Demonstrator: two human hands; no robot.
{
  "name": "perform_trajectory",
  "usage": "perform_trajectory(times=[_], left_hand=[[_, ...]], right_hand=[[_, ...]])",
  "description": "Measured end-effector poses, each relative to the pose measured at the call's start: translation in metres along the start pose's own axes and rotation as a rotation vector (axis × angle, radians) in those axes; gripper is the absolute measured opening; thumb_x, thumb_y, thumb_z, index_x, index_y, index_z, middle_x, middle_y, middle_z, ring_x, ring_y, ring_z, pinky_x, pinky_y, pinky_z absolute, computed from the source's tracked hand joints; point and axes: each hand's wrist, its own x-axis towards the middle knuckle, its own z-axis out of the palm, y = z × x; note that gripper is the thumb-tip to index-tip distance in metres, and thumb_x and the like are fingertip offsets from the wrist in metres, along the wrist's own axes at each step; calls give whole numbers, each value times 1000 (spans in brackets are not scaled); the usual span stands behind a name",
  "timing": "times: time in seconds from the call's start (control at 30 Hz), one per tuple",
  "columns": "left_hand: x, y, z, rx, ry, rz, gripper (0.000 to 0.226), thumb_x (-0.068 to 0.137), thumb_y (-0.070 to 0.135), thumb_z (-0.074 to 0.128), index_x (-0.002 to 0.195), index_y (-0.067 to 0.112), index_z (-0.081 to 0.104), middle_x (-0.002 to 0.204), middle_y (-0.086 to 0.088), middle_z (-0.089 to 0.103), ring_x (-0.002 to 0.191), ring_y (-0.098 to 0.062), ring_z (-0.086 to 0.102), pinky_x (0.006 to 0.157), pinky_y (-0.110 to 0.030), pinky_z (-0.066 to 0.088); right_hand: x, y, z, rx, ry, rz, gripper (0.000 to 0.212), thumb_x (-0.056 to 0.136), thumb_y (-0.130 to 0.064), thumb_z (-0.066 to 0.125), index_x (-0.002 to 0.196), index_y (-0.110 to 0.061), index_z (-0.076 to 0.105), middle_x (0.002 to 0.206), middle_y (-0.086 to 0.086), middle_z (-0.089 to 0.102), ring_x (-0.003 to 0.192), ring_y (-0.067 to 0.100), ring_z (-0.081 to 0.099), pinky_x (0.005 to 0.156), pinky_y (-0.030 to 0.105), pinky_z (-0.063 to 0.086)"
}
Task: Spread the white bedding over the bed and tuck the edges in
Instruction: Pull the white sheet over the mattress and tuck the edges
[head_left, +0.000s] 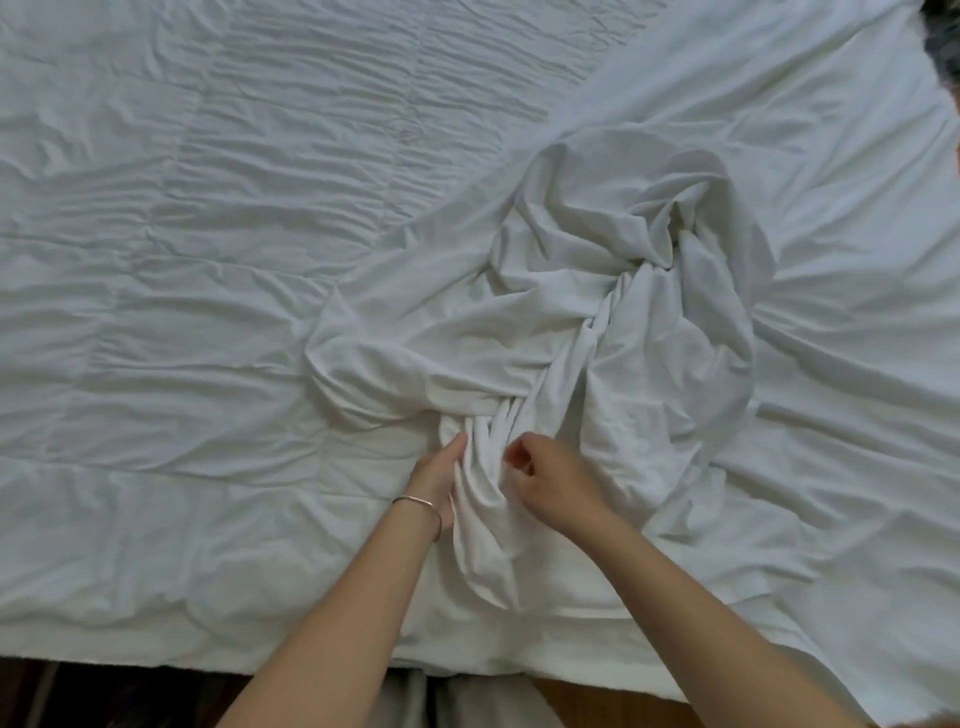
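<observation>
A white sheet (597, 291) lies in a twisted, bunched heap on the right half of the bed (182, 234), which is covered by a wrinkled white quilted layer. The twist narrows into a rope of cloth running toward the near edge. My left hand (436, 478), with a thin bracelet at the wrist, holds the left side of that rope, fingers hidden under the fabric. My right hand (550, 483) is curled on the rope's right side, pinching the cloth. The sheet fans out flat toward the far right corner.
The bed's near edge (156, 660) runs along the bottom, with dark wooden floor (104, 696) below it. My grey trousers (441, 701) stand against the edge. A dark object (943, 41) shows at the top right corner.
</observation>
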Motion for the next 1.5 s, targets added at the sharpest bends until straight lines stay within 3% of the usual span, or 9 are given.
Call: perform_trajectory(times=[0.17,0.37,0.47,0.6,0.93,1.07,1.17,1.3,1.5], left_hand=[[-4,21,5,169,128,234,39,91,44,60,113,12,67,104,-7,72,97,-21,68,92,-35,53],[-16,4,0,331,217,602,26,100,27,48,118,17,64,104,12,63,98,0,56,73,2,40],[-15,11,-35,200,492,628,22,100,20,50,85,13,64,81,4,60,83,-11,53,62,-1,39],[-22,9,-112,-71,869,592,24,98,20,51,78,6,56,72,-3,50,77,-17,46,53,-6,36],[-40,34,-126,-377,-133,119,82,87,69,34,117,0,66,121,-24,63,104,-34,66,93,-43,45],[-3,71,-92,190,-227,77,41,97,37,48,127,11,57,134,-17,55,116,-23,56,106,-32,39],[9,72,-72,669,65,235,37,93,38,59,113,8,60,101,-7,61,99,-20,57,83,-24,41],[-6,52,-94,568,319,589,35,95,20,58,61,14,50,61,0,49,67,-20,47,64,-26,32],[-52,10,-186,255,755,580,22,94,23,57,83,6,65,80,-7,62,82,-24,59,66,-26,40]], right_hand=[[38,-24,-8,-133,362,-308,33,93,-27,60,124,-18,56,130,1,50,116,20,52,84,37,50],[111,-60,-21,-576,84,-290,41,90,-48,57,127,-31,55,130,3,54,107,26,61,76,34,44],[141,-56,-36,-342,244,-112,26,93,-35,58,86,-12,67,92,13,67,94,34,64,73,32,45],[159,-25,-89,-23,679,342,37,100,-21,45,121,6,57,125,27,58,116,39,55,92,37,42],[101,-55,41,-805,417,-1026,56,77,-29,72,131,-23,57,148,3,40,130,30,42,104,46,36],[113,-83,38,-949,128,-523,84,85,-33,69,153,-33,19,160,0,22,132,26,40,94,38,42],[121,-86,18,-679,-4,-338,46,82,-31,75,124,-22,59,111,1,63,104,24,59,74,31,43],[123,-70,-22,-51,219,-232,22,77,-26,80,72,-9,68,59,-1,53,58,12,49,51,15,33],[131,-27,-69,-8,575,154,25,85,-31,71,91,-6,70,93,13,69,96,33,63,81,27,42]])
